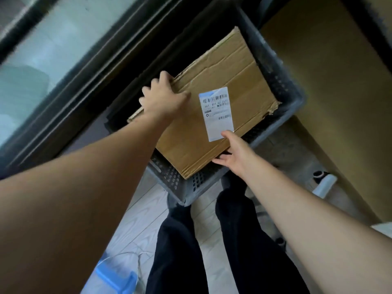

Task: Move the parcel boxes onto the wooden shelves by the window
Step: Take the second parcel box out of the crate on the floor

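A flat brown cardboard parcel box (229, 81) with a white shipping label (217, 111) lies tilted across the top of a grey perforated plastic crate (284, 81) on the floor. My left hand (163, 96) is pressed over the box's left edge, fingers curled around it. My right hand (233, 151) touches the box's near right edge, thumb on the label's lower corner and fingers spread under the rim. A wooden shelf surface (331, 66) shows at the right, beside the crate. The window (48, 52) with its dark frame runs along the left.
My legs in dark trousers (212, 240) stand right against the crate's near corner on a pale wood floor. A blue plastic object (114, 274) with white cable lies at the lower left. A white item (324, 184) sits on the floor at the right.
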